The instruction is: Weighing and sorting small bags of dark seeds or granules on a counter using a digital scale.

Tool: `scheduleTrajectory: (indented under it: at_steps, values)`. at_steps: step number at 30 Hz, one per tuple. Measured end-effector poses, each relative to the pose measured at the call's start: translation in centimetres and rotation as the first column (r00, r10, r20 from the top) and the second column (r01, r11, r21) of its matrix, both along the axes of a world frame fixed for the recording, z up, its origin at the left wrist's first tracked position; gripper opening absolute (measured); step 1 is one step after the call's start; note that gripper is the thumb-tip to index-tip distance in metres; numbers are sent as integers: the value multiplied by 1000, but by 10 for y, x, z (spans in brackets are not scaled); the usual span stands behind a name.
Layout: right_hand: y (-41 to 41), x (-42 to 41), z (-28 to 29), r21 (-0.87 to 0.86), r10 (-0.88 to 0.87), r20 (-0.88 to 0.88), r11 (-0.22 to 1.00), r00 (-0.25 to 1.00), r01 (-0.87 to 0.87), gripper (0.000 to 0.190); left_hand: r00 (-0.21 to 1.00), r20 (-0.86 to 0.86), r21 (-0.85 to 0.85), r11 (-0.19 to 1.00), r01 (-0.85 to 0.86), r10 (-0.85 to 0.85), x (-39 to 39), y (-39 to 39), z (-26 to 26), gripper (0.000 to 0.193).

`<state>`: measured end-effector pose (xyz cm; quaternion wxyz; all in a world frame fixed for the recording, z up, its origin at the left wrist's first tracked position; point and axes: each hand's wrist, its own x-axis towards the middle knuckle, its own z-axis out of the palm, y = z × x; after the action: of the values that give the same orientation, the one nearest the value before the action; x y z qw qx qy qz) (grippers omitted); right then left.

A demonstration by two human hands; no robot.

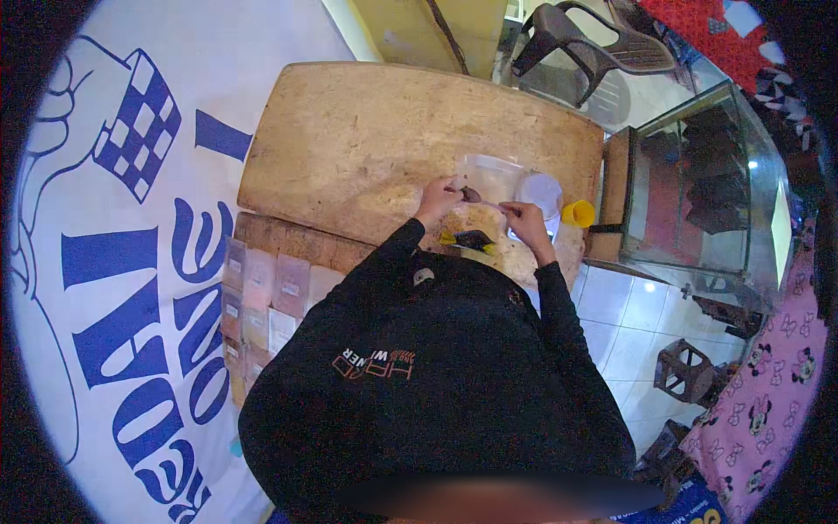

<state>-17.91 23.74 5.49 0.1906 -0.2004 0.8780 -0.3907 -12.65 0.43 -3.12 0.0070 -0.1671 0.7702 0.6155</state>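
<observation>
My right hand (526, 219) grips the thin handle of a spoon (488, 203), whose bowl points left and carries something dark. At that bowl are the fingertips of my left hand (437, 200); whether they pinch anything is too small to tell. Just right of the spoon stands a digital kitchen scale with a round pale top (538, 190) and a lit display (548, 232), partly covered by my right hand. A clear plastic bag (494, 165) lies flat behind the spoon. Nearer my body rests a dark packet with yellow ends (467, 240).
A yellow cup (578, 213) stands right of the scale on the wooden table (366, 124). Several small labelled packets (288, 285) hang or lie along its left front side. A glass display case (694, 190) adjoins the right edge; a plastic chair (592, 49) is behind.
</observation>
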Motion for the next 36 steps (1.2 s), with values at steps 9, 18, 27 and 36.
scheduleTrajectory:
  at_steps: [9,18,27,36]
  values:
    - [5,4,-13,-78,-57,169,994,984,71,27,990,143,62,998,-13,4,7,9,46,47]
    - [21,-4,-22,-189,-139,283,962,949,198,24,998,53,195,980,29,-40,5,7,31,38]
    - [24,-15,-15,-187,-216,229,947,949,261,23,997,73,430,902,-28,-3,8,13,49,36]
    - [8,-17,0,-81,-181,-185,982,966,169,21,996,64,411,911,35,-67,7,12,45,37]
